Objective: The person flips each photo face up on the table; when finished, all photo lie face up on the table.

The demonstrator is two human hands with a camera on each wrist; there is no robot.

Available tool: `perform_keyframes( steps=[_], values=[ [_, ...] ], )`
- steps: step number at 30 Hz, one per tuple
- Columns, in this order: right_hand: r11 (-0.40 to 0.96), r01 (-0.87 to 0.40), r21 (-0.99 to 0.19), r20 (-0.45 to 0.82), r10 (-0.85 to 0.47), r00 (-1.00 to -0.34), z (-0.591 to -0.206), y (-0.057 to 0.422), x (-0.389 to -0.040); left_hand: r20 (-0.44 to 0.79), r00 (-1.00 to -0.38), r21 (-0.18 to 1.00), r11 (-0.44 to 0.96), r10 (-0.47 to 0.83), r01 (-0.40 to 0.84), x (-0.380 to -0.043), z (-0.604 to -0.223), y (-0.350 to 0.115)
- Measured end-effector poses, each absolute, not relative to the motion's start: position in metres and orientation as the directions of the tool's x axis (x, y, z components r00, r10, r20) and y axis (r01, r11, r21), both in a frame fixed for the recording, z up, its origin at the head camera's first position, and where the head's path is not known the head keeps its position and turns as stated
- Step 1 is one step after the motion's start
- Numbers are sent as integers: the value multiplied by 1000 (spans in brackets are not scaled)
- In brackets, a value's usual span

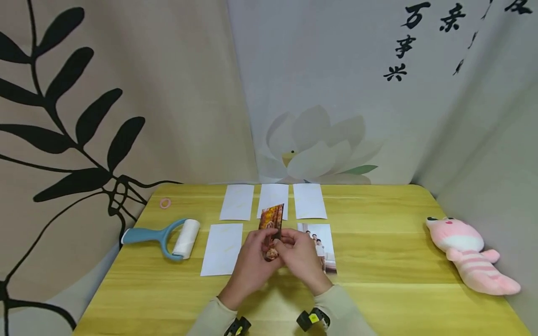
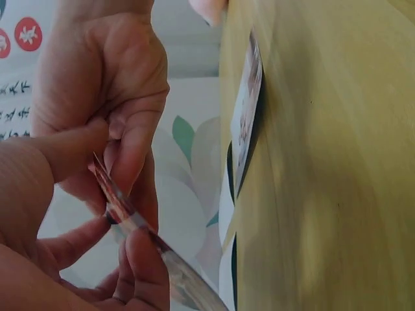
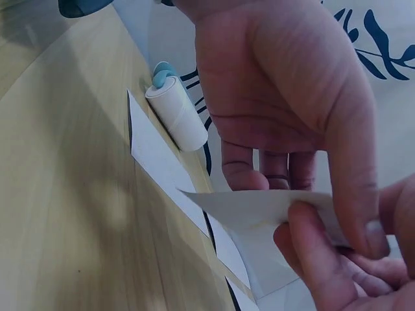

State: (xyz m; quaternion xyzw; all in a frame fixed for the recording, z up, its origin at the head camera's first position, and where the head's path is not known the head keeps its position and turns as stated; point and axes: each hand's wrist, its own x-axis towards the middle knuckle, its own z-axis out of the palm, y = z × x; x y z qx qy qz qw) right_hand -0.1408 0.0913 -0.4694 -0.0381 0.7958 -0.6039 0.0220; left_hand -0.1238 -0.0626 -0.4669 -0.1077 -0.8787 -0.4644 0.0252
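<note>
A glossy photo print [image 1: 272, 217] with a red and orange picture is held up over the table, tilted, between both hands. My left hand [image 1: 257, 254] grips its left side and lower part, thumb on the picture side. From the right, my right hand [image 1: 300, 254] pinches its lower right edge, thumb in front and fingers behind. The right wrist view shows the print's plain white back [image 3: 259, 217]. Behind my right hand, another photo [image 1: 323, 247] showing people in white tops lies face up, partly covered by that hand.
White cards lie in a back row, left [image 1: 237, 202], middle [image 1: 273, 193] and right [image 1: 309, 200], with another white card [image 1: 222, 249] in front at left. A blue-handled lint roller [image 1: 185, 238] and a pink ring [image 1: 165, 203] are on the left. A pink plush toy [image 1: 472, 256] lies at the right edge.
</note>
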Motion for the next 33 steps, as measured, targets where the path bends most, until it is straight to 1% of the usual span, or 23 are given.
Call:
perform_keyframes(
  steps=[6, 10, 14, 16, 18, 23, 26, 29, 33],
  values=[
    [248, -6, -969, -8, -56, -998, -466, 94, -143, 107, -969, 847, 490, 225, 207, -126, -465, -71],
    [196, 17, -980, -26, -45, -999, -464, 97, -143, 110, -977, 891, 417, 184, 179, -128, -466, -80],
    [141, 40, -989, -47, -45, -998, -462, 99, -141, 69, -995, 935, 342, 76, 91, -132, -471, -91],
    [134, 46, -990, -52, -41, -998, -461, 100, -140, 12, -999, 951, 309, 30, 21, -135, -473, -97],
    [132, 49, -990, -54, -39, -998, -460, 100, -138, -58, -998, 966, 252, 14, -53, -137, -476, -102],
    [139, 42, -989, -50, -52, -997, -459, 101, -136, -218, -975, 975, 49, 53, -215, -140, -484, -111],
    [130, 45, -990, -54, -66, -996, -459, 100, -136, -283, -955, 956, -50, 86, -288, -142, -489, -113],
    [112, 57, -992, -65, -73, -995, -459, 98, -135, -309, -945, 940, -112, 107, -321, -142, -492, -113],
    [106, 59, -993, -67, -65, -996, -460, 99, -135, -300, -948, 938, -144, 109, -314, -141, -494, -114]
  ],
)
